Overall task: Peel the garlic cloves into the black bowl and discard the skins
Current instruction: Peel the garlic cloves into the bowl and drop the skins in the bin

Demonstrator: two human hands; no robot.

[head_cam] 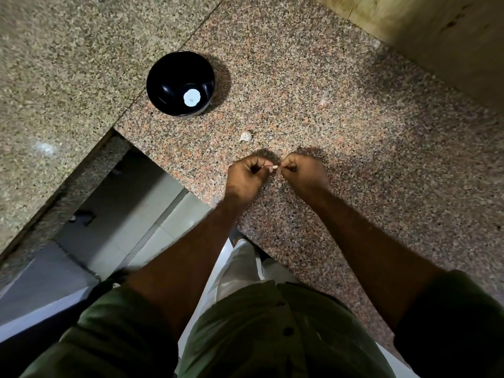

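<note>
Both the left hand (246, 174) and right hand (302, 173) pinch one garlic clove (274, 167), peeling underway; the black bowl (163, 77) seems clove-free, with another piece (245, 136) waiting on the table (354, 132).

My two forearms reach forward and come together. My left hand (246, 174) and my right hand (304, 171) are curled, knuckles up, fingertips almost meeting, pinching one small garlic clove (274, 167) between them.
</note>
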